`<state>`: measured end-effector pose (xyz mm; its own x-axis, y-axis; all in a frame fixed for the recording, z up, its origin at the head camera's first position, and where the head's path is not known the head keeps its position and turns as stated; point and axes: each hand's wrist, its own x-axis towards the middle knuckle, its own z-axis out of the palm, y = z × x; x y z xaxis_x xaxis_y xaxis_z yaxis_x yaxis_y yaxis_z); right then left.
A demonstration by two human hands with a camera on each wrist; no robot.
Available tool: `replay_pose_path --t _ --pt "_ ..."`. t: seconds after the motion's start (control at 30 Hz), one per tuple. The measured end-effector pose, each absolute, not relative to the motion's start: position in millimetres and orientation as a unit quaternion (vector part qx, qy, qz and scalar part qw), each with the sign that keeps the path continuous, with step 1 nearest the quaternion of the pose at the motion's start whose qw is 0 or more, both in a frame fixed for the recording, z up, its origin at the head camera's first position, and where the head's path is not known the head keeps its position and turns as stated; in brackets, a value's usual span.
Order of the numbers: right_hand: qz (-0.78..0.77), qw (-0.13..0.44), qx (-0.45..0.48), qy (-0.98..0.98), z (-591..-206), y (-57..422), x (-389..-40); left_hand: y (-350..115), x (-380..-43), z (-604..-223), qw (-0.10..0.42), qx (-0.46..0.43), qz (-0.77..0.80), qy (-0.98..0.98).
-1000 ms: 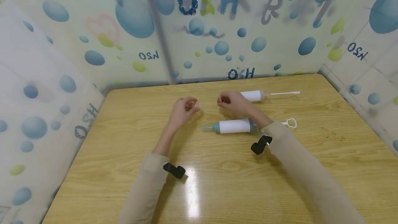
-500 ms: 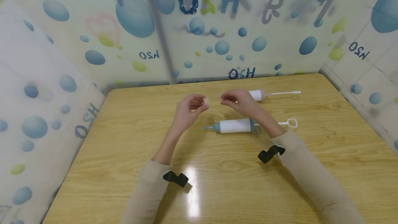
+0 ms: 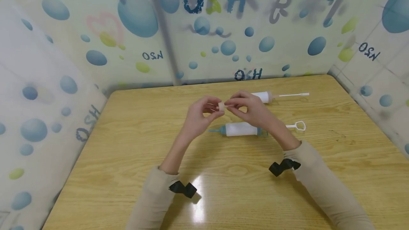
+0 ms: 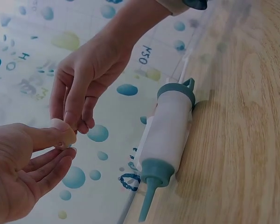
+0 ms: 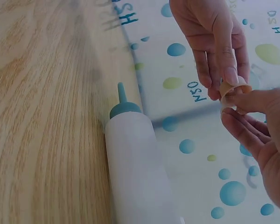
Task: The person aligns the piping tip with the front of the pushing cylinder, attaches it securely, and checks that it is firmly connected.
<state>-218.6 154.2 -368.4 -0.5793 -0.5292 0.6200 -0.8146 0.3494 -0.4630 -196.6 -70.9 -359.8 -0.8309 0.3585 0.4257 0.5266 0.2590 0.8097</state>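
Observation:
My left hand [image 3: 201, 114] pinches a small beige hollow cap [image 3: 221, 107] between thumb and fingers, above the table. Close on its right, my right hand [image 3: 254, 108] pinches a thin pale piece [image 3: 227, 106] against the cap; the fingers hide most of it. The right wrist view shows the cap's [image 5: 236, 86] round rim, with right fingertips at its opening. Below the hands lies a syringe-like tube with a white barrel [image 3: 241, 129], teal ends and a teal nozzle [image 4: 150, 198]. A second white tube [image 3: 262, 97] lies behind the right hand, partly hidden.
The wooden table [image 3: 134, 144] stands against a wall [image 3: 204, 45] printed with bubbles. The front tube's white loop handle [image 3: 300, 126] points right. The rear tube's thin white rod [image 3: 292, 95] also reaches right.
My left hand has moved right with the cap and my right hand has shifted slightly right, so the gap between them has closed. Both tubes have stayed in place.

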Motion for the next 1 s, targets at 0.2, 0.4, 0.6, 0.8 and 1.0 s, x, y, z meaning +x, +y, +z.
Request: replay_pose_path --t 0.2,0.4,0.6,0.8,1.0 --pt "0.408 0.154 0.441 -0.784 -367.6 152.7 -215.3 -70.7 -195.4 -361.0 0.088 -0.297 -0.538 -0.784" --pt "0.414 0.159 0.451 -0.775 -366.1 151.7 -213.6 -71.1 -194.3 -360.2 0.085 -0.294 -0.542 -0.783" --pt "0.467 0.131 0.434 -0.759 -363.7 149.3 -213.6 -69.8 -192.3 -357.8 0.069 -0.294 -0.549 -0.78" --pt "0.484 0.107 0.393 -0.774 -361.5 149.9 -212.3 -68.5 -191.4 -357.8 0.059 -0.302 -0.545 -0.78" --pt "0.467 0.107 0.375 -0.794 -361.9 150.0 -212.7 -65.1 -189.0 -358.2 0.036 -0.296 -0.555 -0.776"
